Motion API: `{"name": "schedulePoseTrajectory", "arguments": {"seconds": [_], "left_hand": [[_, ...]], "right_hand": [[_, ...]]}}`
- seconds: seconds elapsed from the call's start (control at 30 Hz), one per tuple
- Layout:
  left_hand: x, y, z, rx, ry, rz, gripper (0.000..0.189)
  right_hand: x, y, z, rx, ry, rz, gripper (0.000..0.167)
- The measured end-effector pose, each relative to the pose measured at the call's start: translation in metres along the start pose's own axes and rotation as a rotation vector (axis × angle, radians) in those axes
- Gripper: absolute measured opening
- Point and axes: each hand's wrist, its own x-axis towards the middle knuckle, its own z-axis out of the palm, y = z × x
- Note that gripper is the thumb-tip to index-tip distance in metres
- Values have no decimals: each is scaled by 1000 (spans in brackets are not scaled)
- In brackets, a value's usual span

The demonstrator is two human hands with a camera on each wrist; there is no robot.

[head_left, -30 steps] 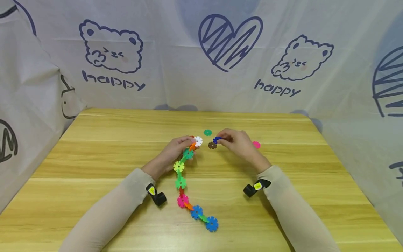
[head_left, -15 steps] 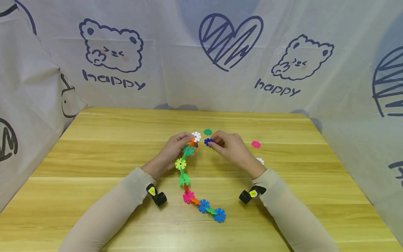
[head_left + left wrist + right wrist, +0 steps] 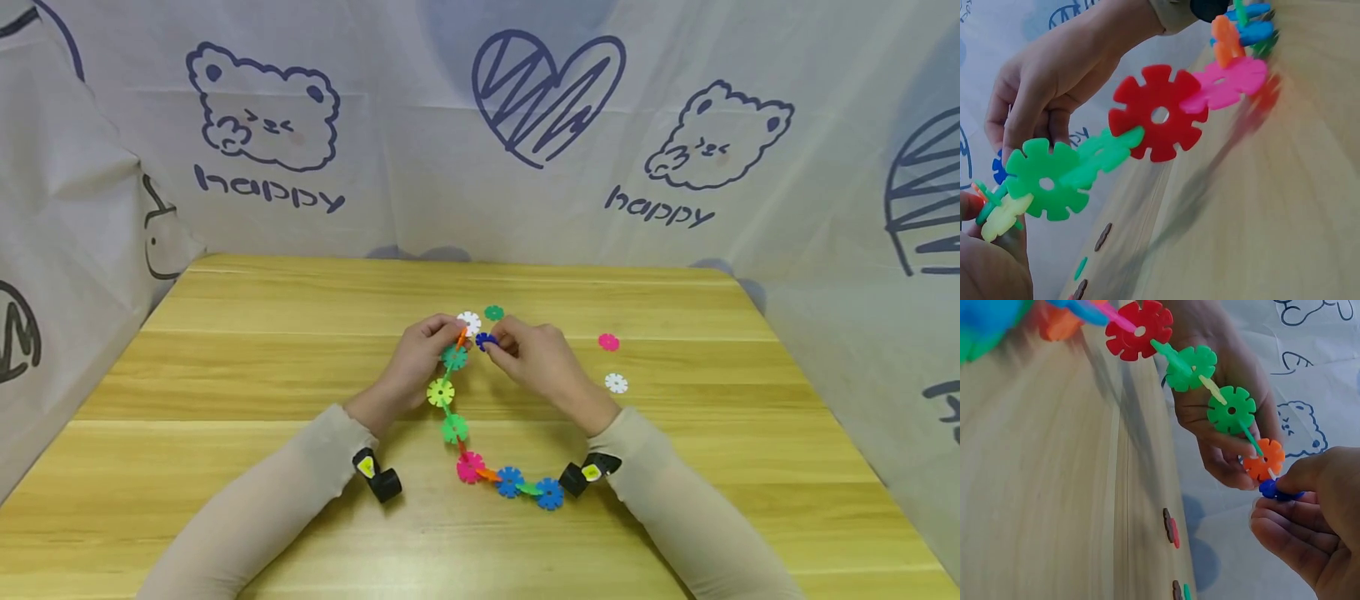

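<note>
A chain of notched flower-shaped plastic discs (image 3: 440, 392) in many colours hangs in a curve from my left hand (image 3: 405, 362). That hand pinches it near its upper end, at the orange disc (image 3: 1264, 459), beyond which sits a white disc (image 3: 469, 324). Between thumb and fingers, my right hand (image 3: 543, 358) pinches a dark blue disc (image 3: 483, 342), right at the white one. In the right wrist view the dark blue disc (image 3: 1274, 490) overlaps the white edge. The chain's lower end is a blue disc (image 3: 550, 494), close to the right wrist camera.
Loose discs lie on the wooden table (image 3: 247, 350): a green one (image 3: 493, 312) behind the hands, a pink one (image 3: 608, 342) and a white one (image 3: 617, 383) to the right. Brown discs (image 3: 1103, 237) show in the left wrist view. A printed cloth (image 3: 420, 150) hangs behind.
My right hand has carried the dark blue disc left to the white disc at the chain's end. The chain's lower end has swung right. The loose white disc has come into view.
</note>
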Motion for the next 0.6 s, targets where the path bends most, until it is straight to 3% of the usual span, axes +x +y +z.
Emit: {"name": "schedulePoseTrajectory", "arguments": {"seconds": [0.6], "left_hand": [[-6, 0, 6, 87, 27, 68, 19]], "right_hand": [[-3, -7, 7, -118, 98, -98, 11]]}}
